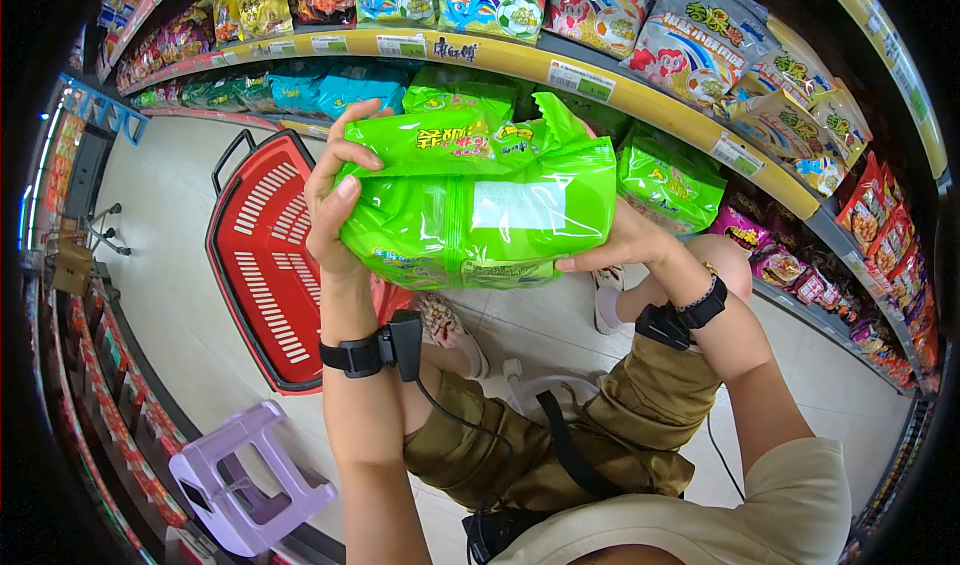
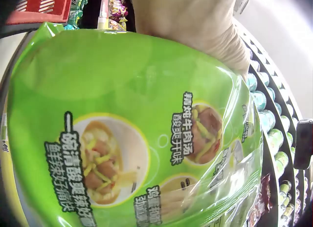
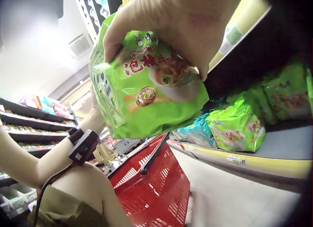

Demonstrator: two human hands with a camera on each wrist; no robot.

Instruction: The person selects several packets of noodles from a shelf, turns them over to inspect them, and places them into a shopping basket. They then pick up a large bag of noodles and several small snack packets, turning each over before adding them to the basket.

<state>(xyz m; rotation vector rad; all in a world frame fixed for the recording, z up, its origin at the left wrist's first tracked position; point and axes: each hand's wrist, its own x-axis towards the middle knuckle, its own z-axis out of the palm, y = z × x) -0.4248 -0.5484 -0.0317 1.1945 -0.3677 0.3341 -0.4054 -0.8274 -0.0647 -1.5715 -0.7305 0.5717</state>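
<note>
A bright green multipack of instant noodles (image 1: pixel 480 205) is held up between both hands in the head view, its back seam and a white label facing up. My left hand (image 1: pixel 335 195) grips its left end, the thumb and fingertips bent over the wrapper. At the right end my right hand (image 1: pixel 635 237) holds on, its thumb along the lower edge and its other fingers hidden behind the pack. Pictures of noodle bowls cover the pack's side (image 2: pixel 161 119) in the left wrist view. The right wrist view shows the thumb and fingers spread round the pack's end (image 3: pixel 151 90).
A red shopping basket (image 1: pixel 222 255) stands on the floor to the left, with a purple step stool (image 1: pixel 190 465) below it. Shelves with a yellow price rail (image 1: pixel 520 57) curve across the front, holding bagged snacks and more green noodle packs (image 1: pixel 668 183). The person's knees are close below the hands.
</note>
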